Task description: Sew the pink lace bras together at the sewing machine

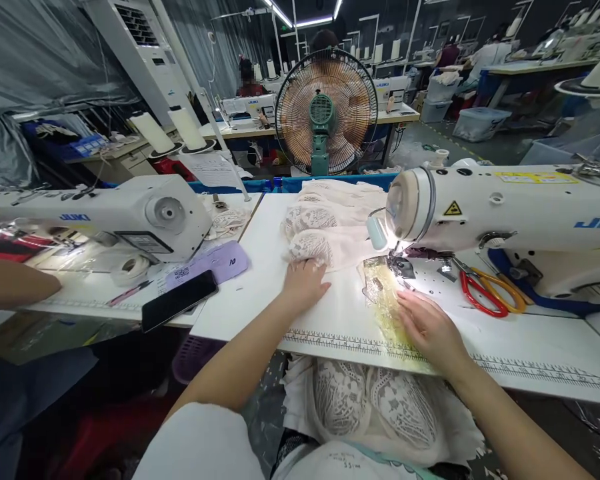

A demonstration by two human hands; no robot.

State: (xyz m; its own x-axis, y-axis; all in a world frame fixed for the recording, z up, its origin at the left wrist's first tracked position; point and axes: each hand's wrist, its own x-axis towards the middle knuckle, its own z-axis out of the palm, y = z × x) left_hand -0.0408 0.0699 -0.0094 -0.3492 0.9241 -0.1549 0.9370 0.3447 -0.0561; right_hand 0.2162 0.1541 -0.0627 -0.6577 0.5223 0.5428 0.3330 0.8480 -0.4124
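My left hand [306,287] reaches forward over the white sewing table [260,293]. Its fingertips touch the near edge of a pale lace bra piece [310,243] in a stack, and its thumb stands apart from the cloth. Flat beside the needle area of the right sewing machine [480,207], my right hand [433,327] has its fingers stretched out. They touch the yellowish, wrinkled clear film [387,307] taped to the tabletop. Across my lap lies another lace bra piece [343,397] with two cups.
Red-handled scissors [480,293] and yellow-handled scissors [505,290] lie under the right machine's arm. A black phone [180,300] and purple card [225,261] are left, near another machine [155,213]. Another person's arm [15,283] enters there. A large fan [326,110] stands behind.
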